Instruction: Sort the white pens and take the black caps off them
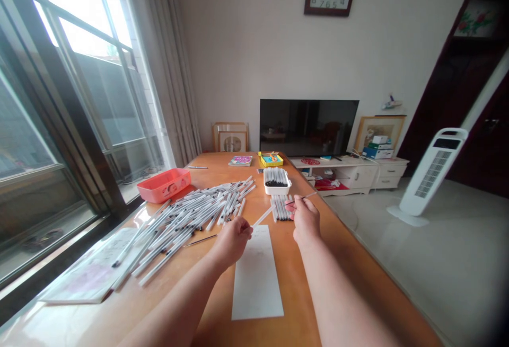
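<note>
My left hand [234, 239] is closed on one end of a clear pen barrel [262, 216], which slants up toward my right hand. A thin, dark-and-clear pen refill [309, 195] is pinched in the fingers of my right hand [306, 221]. Below both hands lies a long sheet of white paper [258, 288] with faint marks near its top. Just beyond my right hand, a row of pens [280, 208] lies side by side. A white box [277, 190] behind the row holds more pens with black ends. Left of my left hand spreads a loose heap of clear pens [191, 220].
A red plastic basket [163, 188] stands behind the heap, by the window. A thin refill [201, 240] lies near my left hand, and a notebook [91, 273] lies partly under the heap. Farther back are a colourful booklet [240, 161] and a yellow box [271, 160].
</note>
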A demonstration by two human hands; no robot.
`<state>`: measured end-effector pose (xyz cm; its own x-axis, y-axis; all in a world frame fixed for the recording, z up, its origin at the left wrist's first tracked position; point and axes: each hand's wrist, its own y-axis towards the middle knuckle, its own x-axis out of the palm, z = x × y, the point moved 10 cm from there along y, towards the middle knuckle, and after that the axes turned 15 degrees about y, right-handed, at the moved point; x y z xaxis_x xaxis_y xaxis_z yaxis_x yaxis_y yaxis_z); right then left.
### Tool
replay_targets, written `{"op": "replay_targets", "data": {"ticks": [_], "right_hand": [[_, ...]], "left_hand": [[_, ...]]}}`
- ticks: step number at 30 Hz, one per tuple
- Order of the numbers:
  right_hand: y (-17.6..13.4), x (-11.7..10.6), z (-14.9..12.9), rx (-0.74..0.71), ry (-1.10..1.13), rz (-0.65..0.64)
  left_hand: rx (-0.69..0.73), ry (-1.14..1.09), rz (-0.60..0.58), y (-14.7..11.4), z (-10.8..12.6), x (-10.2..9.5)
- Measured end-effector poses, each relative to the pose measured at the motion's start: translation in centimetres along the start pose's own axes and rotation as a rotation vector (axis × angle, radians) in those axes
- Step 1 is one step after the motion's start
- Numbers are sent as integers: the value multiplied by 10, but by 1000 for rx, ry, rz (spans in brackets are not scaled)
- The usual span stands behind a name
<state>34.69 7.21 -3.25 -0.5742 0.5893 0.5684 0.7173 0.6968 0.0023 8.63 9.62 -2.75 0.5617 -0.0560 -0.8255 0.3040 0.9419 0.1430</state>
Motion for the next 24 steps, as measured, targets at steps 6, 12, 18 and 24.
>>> {"op": "replay_targets", "data": {"ticks": [6, 12, 18, 24], "right_hand": [[-7, 6, -16, -69, -3, -44], [-12, 10, -15, -78, -46, -66], [-11, 11, -12, -79, -65, -79], [-10, 8, -10, -77, -49, -59]], "left_hand": [[71, -5, -29, -1, 6, 5], [78, 41, -21, 1, 4, 3], [87, 55, -25, -1, 5, 0], [86, 67, -41, -2, 9, -2]]}}
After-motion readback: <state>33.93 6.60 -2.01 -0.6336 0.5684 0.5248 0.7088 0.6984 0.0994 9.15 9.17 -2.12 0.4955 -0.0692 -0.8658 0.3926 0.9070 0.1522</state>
